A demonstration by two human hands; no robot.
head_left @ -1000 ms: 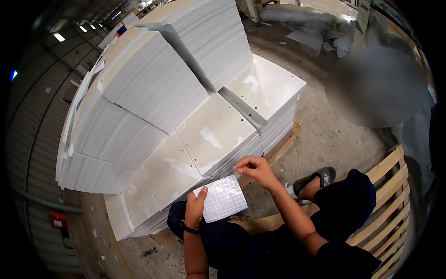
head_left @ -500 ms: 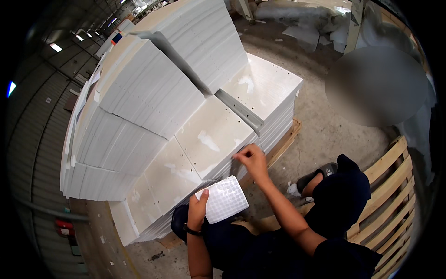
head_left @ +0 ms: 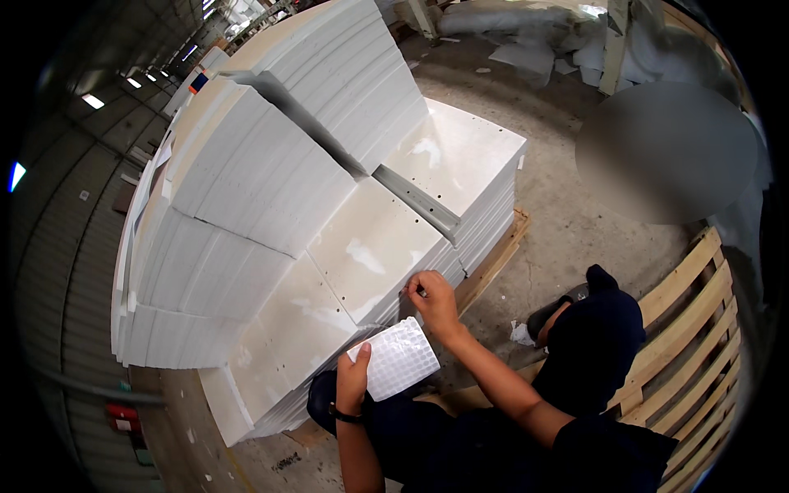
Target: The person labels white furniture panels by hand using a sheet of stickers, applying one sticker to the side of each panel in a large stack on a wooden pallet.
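My left hand [head_left: 353, 378] grips a white sheet of round, pale dots like stickers [head_left: 399, 359] by its left edge, thumb on top. The sheet lies tilted above my lap. Just above it, my right hand [head_left: 436, 304] has thumb and fingertips pinched together; whatever they hold is too small to make out. That hand is beside the near side edge of a low stack of white panels [head_left: 380, 234], whose cream top faces carry small dark holes. I cannot tell whether the fingertips touch the stack.
Taller stacks of white panels [head_left: 246, 164] rise behind the low one. A grey metal channel [head_left: 417, 201] lies in a gap between panels. To my right is a slatted wooden pallet [head_left: 657, 353]. Clear plastic wrapping [head_left: 526, 49] lies at the back, near a post [head_left: 615, 45].
My right hand has moved slightly left and down, nearer the sheet, still pinched. My left hand keeps its hold on the sheet. The whole view has shifted a little.
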